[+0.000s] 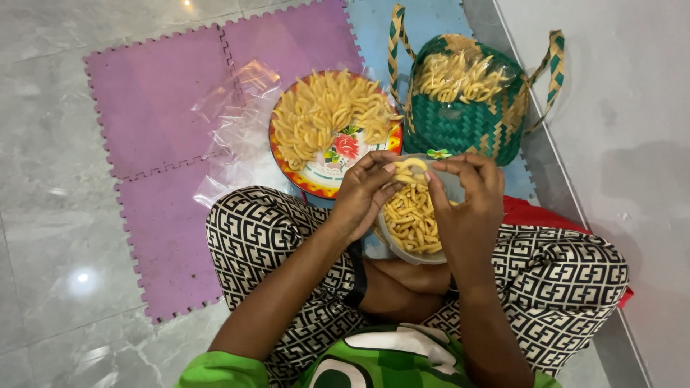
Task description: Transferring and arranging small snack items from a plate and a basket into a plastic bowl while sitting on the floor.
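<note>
A seated person's left hand [363,192] and right hand [467,197] are curling closed around a clear, round plastic container [411,219] of ridged yellow snack sticks over patterned trousers. Just beyond the fingers are lying a heaped floral metal tray [325,172] and a green woven basket [460,118].

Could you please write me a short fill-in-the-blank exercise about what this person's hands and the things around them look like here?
1. Both the left hand and the right hand hold a clear bag filled with ____ snack sticks.
2. The round tray heaped with snacks has a red ____ painted on it.
3. The woven basket is mainly ____ in colour.
4. The tray rests partly on foam mats coloured ____.

Missing words: yellow; flower; green; purple
</note>
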